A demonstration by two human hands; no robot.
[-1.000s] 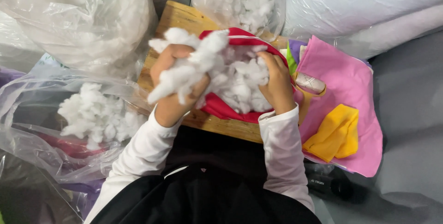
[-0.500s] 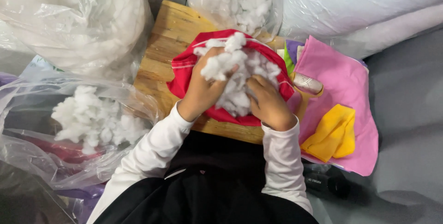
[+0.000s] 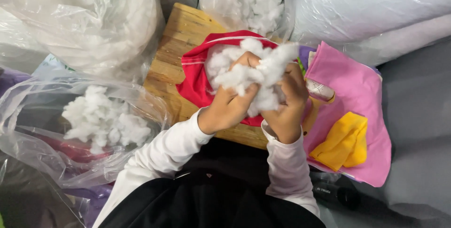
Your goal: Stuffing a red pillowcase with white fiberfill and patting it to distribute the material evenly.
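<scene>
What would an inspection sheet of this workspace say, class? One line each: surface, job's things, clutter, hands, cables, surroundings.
Surface: wooden board, partly covered.
Job's things: red fabric cover lying open on the board; white stuffing bunched over its opening.
Clutter: pink cloth, yellow cloth, dark cylinder.
Hands: left hand and right hand both grip the stuffing.
Cables: nothing seen.
Surroundings: clear plastic bags of stuffing, grey sheet.

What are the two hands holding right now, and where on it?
Both hold one clump of white stuffing above the red fabric cover: the left hand grips its lower left side, the right hand its right side.
</scene>
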